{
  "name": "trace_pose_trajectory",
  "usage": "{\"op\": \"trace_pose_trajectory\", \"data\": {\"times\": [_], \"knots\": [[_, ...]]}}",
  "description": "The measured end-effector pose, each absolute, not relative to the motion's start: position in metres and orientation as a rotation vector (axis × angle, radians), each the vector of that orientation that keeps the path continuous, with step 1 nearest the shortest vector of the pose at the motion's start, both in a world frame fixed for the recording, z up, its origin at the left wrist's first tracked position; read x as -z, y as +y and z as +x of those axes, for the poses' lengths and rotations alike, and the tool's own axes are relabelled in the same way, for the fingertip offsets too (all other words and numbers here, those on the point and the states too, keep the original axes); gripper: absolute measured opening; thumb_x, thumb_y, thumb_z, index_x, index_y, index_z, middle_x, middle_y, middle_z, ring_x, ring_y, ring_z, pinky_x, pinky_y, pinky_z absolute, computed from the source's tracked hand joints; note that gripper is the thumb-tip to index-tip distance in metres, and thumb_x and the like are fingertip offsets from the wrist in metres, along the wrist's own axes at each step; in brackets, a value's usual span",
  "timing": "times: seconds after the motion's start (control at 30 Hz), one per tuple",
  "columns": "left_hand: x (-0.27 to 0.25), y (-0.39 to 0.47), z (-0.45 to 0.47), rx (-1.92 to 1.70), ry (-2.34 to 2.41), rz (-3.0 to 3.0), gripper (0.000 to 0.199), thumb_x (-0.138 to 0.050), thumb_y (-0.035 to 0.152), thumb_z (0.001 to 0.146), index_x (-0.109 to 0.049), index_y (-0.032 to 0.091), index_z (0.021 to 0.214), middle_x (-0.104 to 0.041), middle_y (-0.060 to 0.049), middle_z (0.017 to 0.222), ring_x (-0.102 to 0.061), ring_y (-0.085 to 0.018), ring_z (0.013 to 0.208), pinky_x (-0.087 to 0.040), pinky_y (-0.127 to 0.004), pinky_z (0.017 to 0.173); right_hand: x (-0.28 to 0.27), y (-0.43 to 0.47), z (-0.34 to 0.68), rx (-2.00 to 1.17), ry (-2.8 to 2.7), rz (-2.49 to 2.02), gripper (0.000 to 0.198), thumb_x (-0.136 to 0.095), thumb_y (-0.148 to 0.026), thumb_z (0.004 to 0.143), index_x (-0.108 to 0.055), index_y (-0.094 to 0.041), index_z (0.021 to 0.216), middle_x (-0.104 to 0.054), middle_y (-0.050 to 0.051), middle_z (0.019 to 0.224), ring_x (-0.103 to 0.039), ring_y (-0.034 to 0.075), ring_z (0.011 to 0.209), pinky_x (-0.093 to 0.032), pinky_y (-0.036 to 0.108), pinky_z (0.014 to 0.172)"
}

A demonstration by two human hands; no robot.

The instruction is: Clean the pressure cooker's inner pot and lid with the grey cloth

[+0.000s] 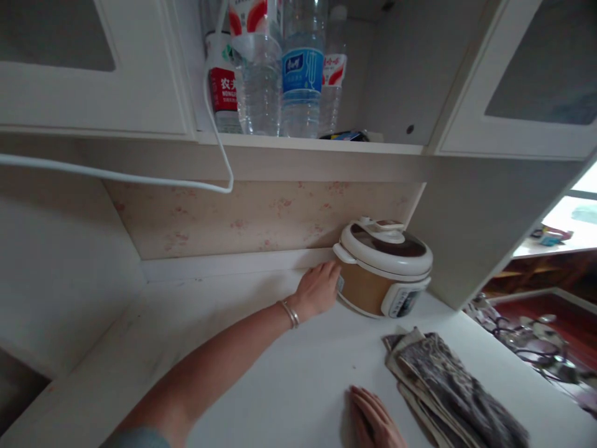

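My left hand [319,289], with a silver bracelet at the wrist, is stretched out to the left side of an electric cooker [366,289]. Its fingers are bent against the cooker's side, just below the white handle [344,254]; the fingertips are partly hidden. The cooker has a tan body, a white rim, a dark see-through lid and a control panel [405,300] in front. At the bottom edge of the view my right hand [375,420] lies on the white counter [280,386], fingers stretched out and holding nothing. To its right is a folded grey-brown cloth [452,386].
Above, several plastic bottles [302,74] stand on an open cabinet shelf [317,143]. A white cable [116,177] hangs in front of the cabinet. A side panel [485,218] rises right of the cooker. Beyond the counter's right edge are shiny, blurred objects [550,348].
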State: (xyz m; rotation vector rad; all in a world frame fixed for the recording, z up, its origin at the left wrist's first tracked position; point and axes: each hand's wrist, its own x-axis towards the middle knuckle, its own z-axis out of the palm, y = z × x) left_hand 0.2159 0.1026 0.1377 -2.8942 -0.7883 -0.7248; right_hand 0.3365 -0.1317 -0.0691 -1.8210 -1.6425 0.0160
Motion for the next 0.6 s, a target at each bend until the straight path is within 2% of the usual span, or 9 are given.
{"op": "trace_pose_trajectory", "data": {"times": [0.1,0.2,0.3,0.43,0.6], "knots": [[-0.153,0.118,0.265,0.667,-0.715,-2.665,0.042,-0.050,0.014,0.091,-0.050,0.008,0.133,-0.058,-0.018,0.129,-0.055,-0.025,0.119,-0.047,-0.037,0.097,0.066,-0.129,0.335,-0.006,-1.619,-1.823,0.029,-0.059,-0.044,0.089,-0.079,-0.026,0.099,-0.076,0.006,0.109,-0.072,0.023,0.103,-0.059,0.030,0.093],[-0.150,0.129,0.292,0.624,-0.770,-2.604,0.035,-0.046,0.008,0.091,-0.055,-0.001,0.123,-0.063,-0.024,0.112,-0.062,-0.028,0.105,-0.053,-0.037,0.080,0.070,-0.130,0.339,0.019,-1.675,-1.816,0.027,-0.057,-0.036,0.089,-0.078,-0.025,0.103,-0.076,0.006,0.110,-0.072,0.024,0.104,-0.058,0.032,0.093],[-0.142,0.136,0.298,0.625,-0.771,-2.585,0.034,-0.036,0.002,0.093,-0.057,-0.003,0.119,-0.064,-0.025,0.105,-0.064,-0.028,0.097,-0.053,-0.033,0.066,0.069,-0.132,0.338,0.007,-1.640,-1.882,0.030,-0.053,-0.032,0.091,-0.078,-0.022,0.104,-0.076,0.007,0.111,-0.072,0.024,0.105,-0.058,0.033,0.093],[-0.137,0.136,0.293,0.615,-0.740,-2.558,0.037,-0.033,0.001,0.093,-0.055,-0.003,0.123,-0.063,-0.026,0.107,-0.064,-0.028,0.098,-0.053,-0.030,0.064,0.057,-0.133,0.329,-0.058,-1.514,-1.950,0.035,-0.048,-0.033,0.092,-0.079,-0.020,0.101,-0.075,0.009,0.111,-0.071,0.024,0.107,-0.057,0.034,0.095],[-0.138,0.135,0.266,0.585,-0.693,-2.549,0.035,-0.035,0.003,0.094,-0.056,0.000,0.123,-0.064,-0.025,0.108,-0.064,-0.027,0.101,-0.055,-0.030,0.064,0.056,-0.135,0.330,-0.105,-1.459,-1.993,0.035,-0.048,-0.034,0.092,-0.079,-0.021,0.102,-0.075,0.007,0.113,-0.069,0.025,0.112,-0.049,0.038,0.105]]}}
